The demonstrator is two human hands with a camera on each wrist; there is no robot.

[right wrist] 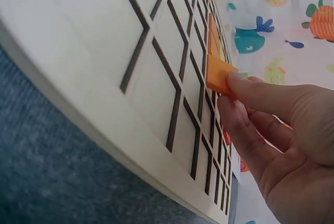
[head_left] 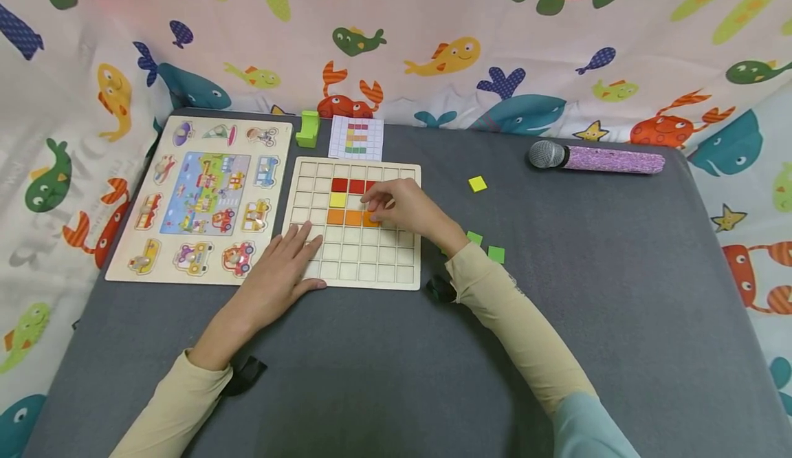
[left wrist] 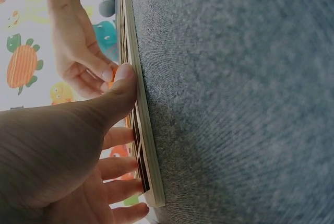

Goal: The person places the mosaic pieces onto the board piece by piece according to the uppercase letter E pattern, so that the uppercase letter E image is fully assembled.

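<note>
- A play corner, whether at home or elsewhere unclear
- Sea-animal cloth behind and beside a grey table
- On it, a picture puzzle and gridded board

The orange tile I pinch looks smooth and matt, painted wood or plastic — I can't tell which. Under it, my grid board is pale, smooth wood with a dull finish, and the puzzle board looks like matt wood too. The grey cloth is matt and finely ribbed. The pattern card seems paper; the microphone has a metal-looking mesh head and a rough, glittery purple sleeve.
</note>
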